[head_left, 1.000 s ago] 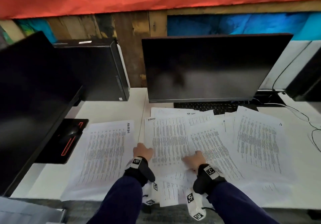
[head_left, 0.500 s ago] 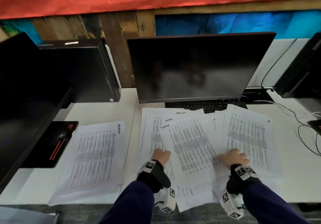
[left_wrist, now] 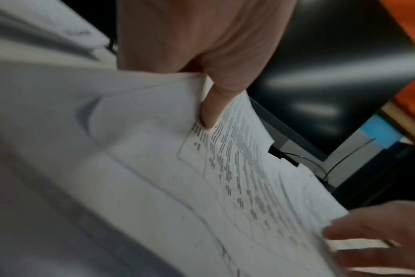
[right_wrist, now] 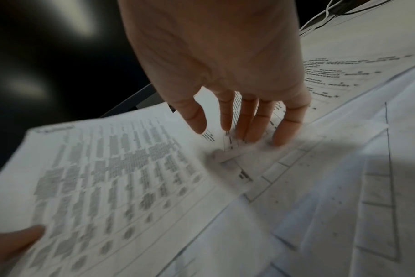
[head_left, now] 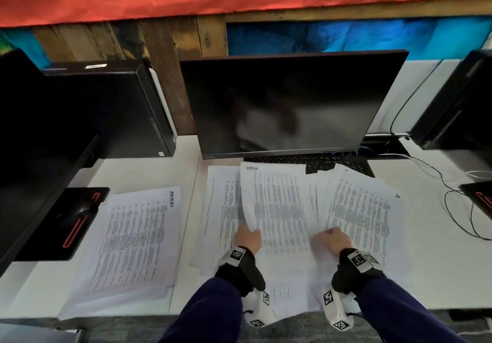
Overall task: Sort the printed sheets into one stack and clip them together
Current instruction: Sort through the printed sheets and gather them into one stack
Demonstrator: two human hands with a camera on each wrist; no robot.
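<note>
Printed sheets lie fanned out on the white desk in front of the monitor. My left hand (head_left: 249, 239) pinches the left edge of the top sheet (head_left: 277, 209), thumb (left_wrist: 212, 110) on its printed face, and the sheet bows upward. My right hand (head_left: 330, 240) rests with straight fingers (right_wrist: 246, 120) on the sheets (head_left: 359, 209) fanned to the right. A separate stack of sheets (head_left: 133, 239), marked with handwriting at its top corner, lies to the left on the desk. No clip shows in any view.
A dark monitor (head_left: 287, 103) stands right behind the sheets, with a keyboard (head_left: 338, 163) half under them. A black computer case (head_left: 127, 108) and another monitor (head_left: 40, 143) stand at the left. Cables (head_left: 458, 204) trail at the right. A black mouse pad (head_left: 72, 223) lies left.
My left hand took hold of the top sheet's left edge and lifted it. My right hand slid left across the fanned sheets. The head view shifted right.
</note>
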